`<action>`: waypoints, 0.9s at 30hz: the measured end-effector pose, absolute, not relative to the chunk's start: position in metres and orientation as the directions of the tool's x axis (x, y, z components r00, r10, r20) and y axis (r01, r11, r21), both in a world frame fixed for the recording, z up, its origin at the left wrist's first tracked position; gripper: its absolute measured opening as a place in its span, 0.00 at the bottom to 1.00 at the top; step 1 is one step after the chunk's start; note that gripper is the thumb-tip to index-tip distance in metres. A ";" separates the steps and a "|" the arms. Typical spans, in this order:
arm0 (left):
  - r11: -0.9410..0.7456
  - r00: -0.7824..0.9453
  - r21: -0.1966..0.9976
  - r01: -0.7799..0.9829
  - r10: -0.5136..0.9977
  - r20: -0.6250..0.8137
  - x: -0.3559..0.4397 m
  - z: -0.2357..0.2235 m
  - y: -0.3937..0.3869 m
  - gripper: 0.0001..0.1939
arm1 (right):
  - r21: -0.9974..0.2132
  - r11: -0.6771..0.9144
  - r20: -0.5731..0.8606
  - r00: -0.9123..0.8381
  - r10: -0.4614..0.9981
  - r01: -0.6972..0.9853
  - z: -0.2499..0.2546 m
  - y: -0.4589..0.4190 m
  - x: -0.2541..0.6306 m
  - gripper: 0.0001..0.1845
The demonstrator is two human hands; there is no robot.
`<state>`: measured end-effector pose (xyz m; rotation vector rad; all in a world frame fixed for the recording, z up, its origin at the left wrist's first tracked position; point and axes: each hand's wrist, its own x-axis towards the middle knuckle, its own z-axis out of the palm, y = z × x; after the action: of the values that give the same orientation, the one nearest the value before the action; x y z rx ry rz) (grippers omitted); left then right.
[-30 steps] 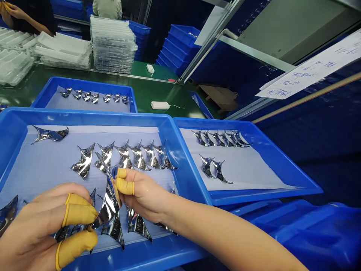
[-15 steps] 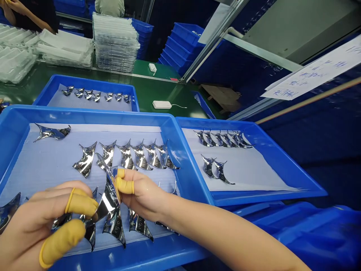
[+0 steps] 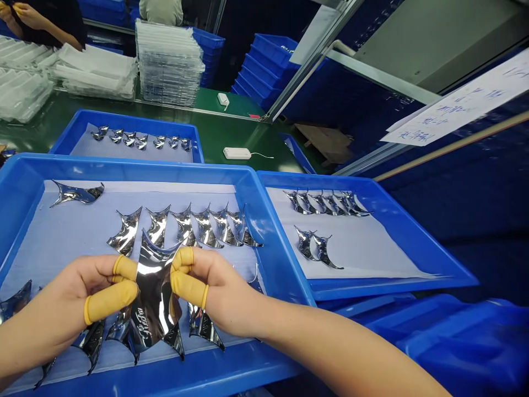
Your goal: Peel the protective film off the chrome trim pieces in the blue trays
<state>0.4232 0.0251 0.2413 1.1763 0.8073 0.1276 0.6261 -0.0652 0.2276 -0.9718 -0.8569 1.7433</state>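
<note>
Between my two hands is a shiny chrome-like curved piece (image 3: pixel 155 292) with pointed corners and raised lettering near its lower end. My left hand (image 3: pixel 97 289) pinches its left edge with thumb and finger. On the opposite edge, my right hand (image 3: pixel 202 284) grips it the same way. Yellow finger cots cover the gripping fingertips of both hands. Below lies a blue tray (image 3: pixel 252 193) lined with pale sheet, where similar chrome pieces (image 3: pixel 206 226) lie in rows. Part of the front row is hidden behind my hands and the held piece.
A second blue tray (image 3: pixel 392 220) with chrome pieces adjoins on the right; a smaller blue tray (image 3: pixel 136 117) sits behind. Stacked clear plastic trays (image 3: pixel 169 66) and a white device with a cord (image 3: pixel 237 153) are on the green table (image 3: pixel 215 135). Another person's hands (image 3: pixel 31 16) appear far left.
My left hand has moved up and right and closed on the left edge of the chrome piece. The piece has turned, so its broad lettered face now shows.
</note>
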 end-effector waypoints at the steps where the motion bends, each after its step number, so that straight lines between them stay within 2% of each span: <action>1: 0.411 0.713 0.850 0.329 0.482 -0.509 0.422 0.240 0.025 0.11 | -0.866 -0.324 -0.245 -0.240 0.939 -0.380 0.227 -0.065 0.626 0.16; 4: 0.379 0.739 0.871 0.313 0.479 -0.474 0.423 0.235 0.026 0.14 | -0.829 -0.333 -0.251 -0.235 0.939 -0.449 0.228 -0.064 0.625 0.17; 7: 0.379 0.800 0.889 0.257 0.433 -0.415 0.427 0.232 0.026 0.14 | -0.731 -0.388 -0.249 -0.309 0.918 -0.562 0.227 -0.063 0.623 0.19; 10: 0.459 0.821 0.847 0.270 0.349 -0.451 0.433 0.231 0.025 0.15 | -0.661 -0.436 -0.244 -0.375 0.894 -0.610 0.225 -0.064 0.622 0.21; 13: 0.533 0.817 0.796 0.285 0.299 -0.493 0.434 0.232 0.024 0.14 | -0.645 -0.451 -0.250 -0.388 0.887 -0.617 0.224 -0.066 0.621 0.21; 16: 0.532 0.821 0.800 0.278 0.301 -0.486 0.433 0.233 0.025 0.13 | -0.655 -0.449 -0.262 -0.375 0.889 -0.607 0.225 -0.066 0.622 0.22; 23: 0.371 0.808 0.905 0.207 0.456 -0.372 0.426 0.231 0.027 0.12 | -0.740 -0.351 -0.216 -0.292 0.932 -0.574 0.230 -0.064 0.627 0.17; 27: 0.182 0.813 0.960 0.214 0.512 -0.278 0.417 0.234 0.023 0.11 | -0.836 -0.292 -0.203 -0.233 0.951 -0.464 0.225 -0.063 0.628 0.18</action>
<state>0.4174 0.0226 0.2336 1.3990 0.6373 0.2314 0.6281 -0.0630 0.2250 -0.8979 -0.7954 1.7280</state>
